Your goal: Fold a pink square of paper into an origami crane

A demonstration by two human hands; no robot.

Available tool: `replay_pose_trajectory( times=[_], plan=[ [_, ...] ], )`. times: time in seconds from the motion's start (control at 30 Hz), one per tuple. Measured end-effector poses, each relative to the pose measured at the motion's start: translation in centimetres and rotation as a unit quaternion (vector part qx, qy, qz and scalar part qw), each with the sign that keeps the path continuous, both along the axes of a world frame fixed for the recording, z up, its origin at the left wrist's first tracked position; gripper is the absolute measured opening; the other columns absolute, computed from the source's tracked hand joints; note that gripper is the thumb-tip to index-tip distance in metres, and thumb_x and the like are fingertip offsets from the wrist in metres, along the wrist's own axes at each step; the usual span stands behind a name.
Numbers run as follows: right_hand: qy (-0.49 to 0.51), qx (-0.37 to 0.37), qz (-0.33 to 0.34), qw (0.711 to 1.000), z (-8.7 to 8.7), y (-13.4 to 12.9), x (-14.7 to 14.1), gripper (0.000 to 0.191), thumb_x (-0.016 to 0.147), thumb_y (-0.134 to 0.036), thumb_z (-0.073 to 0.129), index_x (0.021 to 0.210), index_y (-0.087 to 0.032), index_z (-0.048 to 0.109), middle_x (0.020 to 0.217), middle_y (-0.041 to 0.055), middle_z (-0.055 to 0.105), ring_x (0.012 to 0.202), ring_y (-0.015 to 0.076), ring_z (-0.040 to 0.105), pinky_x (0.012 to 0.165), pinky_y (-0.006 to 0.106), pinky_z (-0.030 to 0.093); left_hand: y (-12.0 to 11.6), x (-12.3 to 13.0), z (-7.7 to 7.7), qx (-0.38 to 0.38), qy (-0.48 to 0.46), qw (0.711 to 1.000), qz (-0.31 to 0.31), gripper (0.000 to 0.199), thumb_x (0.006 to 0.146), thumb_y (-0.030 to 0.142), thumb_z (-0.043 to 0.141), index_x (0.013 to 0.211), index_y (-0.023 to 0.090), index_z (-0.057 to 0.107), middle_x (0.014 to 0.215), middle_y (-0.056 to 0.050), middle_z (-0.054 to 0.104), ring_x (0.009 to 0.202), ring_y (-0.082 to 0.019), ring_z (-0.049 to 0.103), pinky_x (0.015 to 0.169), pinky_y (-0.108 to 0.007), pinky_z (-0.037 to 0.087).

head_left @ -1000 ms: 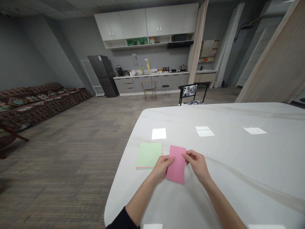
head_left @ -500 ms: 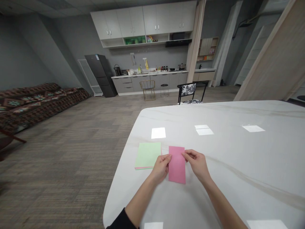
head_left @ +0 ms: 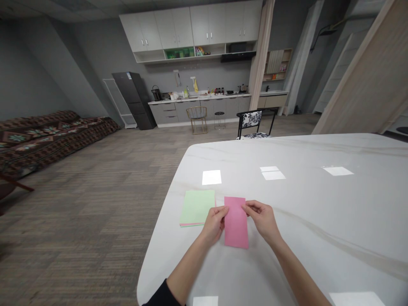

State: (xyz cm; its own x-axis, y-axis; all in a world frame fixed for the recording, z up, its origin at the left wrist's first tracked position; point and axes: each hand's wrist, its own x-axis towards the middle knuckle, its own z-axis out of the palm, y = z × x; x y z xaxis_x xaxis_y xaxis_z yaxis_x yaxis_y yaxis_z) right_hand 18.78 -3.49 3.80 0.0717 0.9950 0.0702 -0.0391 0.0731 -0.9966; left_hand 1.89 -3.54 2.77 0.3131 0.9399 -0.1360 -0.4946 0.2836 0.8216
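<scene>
A pink sheet of paper (head_left: 236,225), tall and narrow in outline, is held up between my two hands over the table. My left hand (head_left: 215,223) pinches its left edge near the top, thumb on the front face. On the opposite side, my right hand (head_left: 260,217) grips the right edge between thumb and fingers. To the left lies a stack of coloured paper (head_left: 198,206), light green on top with pink and green edges showing beneath. My left hand covers the stack's lower right corner from view.
The white marbled table (head_left: 306,221) has a rounded left edge beside the wood-look floor (head_left: 105,204). A black chair with a patterned back (head_left: 251,120) stands at its far side. Kitchen cabinets (head_left: 194,27), a dark fridge (head_left: 135,100) and a covered couch (head_left: 47,136) are farther off.
The pink paper has shifted slightly left and tipped a little, its lower edge now sitting lower and its face looking lighter. Both hands keep their hold, and the stack stays put.
</scene>
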Motion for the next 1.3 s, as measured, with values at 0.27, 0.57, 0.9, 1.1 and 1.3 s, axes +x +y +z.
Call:
replay_pose_trajectory(
  times=[0.27,0.57,0.9,1.1,1.3],
  plan=[
    [0.011,-0.014,0.021,1.000,-0.04,-0.14,-0.24,0.026,0.071,-0.040,0.075,0.076,-0.015,0.071,0.073,0.0043,0.068,0.068,0.0164,0.058,0.065,0.028,0.048,0.23,-0.04,-0.24,0.047,0.061,0.997,0.026,0.038,0.082,0.045,0.064,0.068,0.009,0.067,0.062,-0.003,0.061,0.054,-0.010,0.047,0.054,-0.022,0.034],
    [0.018,-0.015,0.041,0.999,-0.38,0.05,-0.20,0.027,0.070,-0.041,0.076,0.076,-0.015,0.069,0.072,0.0045,0.067,0.067,0.0165,0.057,0.065,0.029,0.047,0.43,-0.18,-0.36,0.051,0.085,0.994,0.041,0.034,0.078,0.043,0.069,0.069,0.010,0.069,0.059,-0.002,0.060,0.051,-0.009,0.046,0.052,-0.022,0.034],
    [-0.012,-0.031,0.113,0.993,-0.47,-0.19,-0.69,0.030,0.072,-0.045,0.072,0.076,-0.015,0.065,0.068,0.0021,0.063,0.065,0.0155,0.056,0.063,0.028,0.045,0.60,-0.26,-0.57,0.082,0.152,0.982,0.075,0.037,0.071,0.043,0.074,0.059,0.009,0.065,0.056,-0.003,0.060,0.051,-0.011,0.048,0.050,-0.023,0.033],
    [-0.039,-0.040,0.125,0.991,-0.14,-0.49,-0.71,0.030,0.075,-0.045,0.070,0.072,-0.015,0.065,0.064,0.0004,0.060,0.062,0.0141,0.053,0.060,0.026,0.042,0.80,-0.38,-0.55,0.063,0.146,0.983,0.086,0.038,0.071,0.045,0.074,0.062,0.009,0.065,0.057,-0.003,0.059,0.051,-0.012,0.048,0.050,-0.024,0.033],
    [-0.023,-0.047,0.109,0.993,-0.47,-0.32,-0.81,0.031,0.072,-0.045,0.073,0.072,-0.015,0.066,0.064,0.0007,0.061,0.061,0.0145,0.053,0.060,0.026,0.042,1.02,-0.56,-0.16,0.052,0.082,0.990,0.102,0.046,0.079,0.048,0.066,0.054,0.013,0.049,0.049,0.004,0.043,0.046,-0.006,0.032,0.047,-0.021,0.025]
  ],
)
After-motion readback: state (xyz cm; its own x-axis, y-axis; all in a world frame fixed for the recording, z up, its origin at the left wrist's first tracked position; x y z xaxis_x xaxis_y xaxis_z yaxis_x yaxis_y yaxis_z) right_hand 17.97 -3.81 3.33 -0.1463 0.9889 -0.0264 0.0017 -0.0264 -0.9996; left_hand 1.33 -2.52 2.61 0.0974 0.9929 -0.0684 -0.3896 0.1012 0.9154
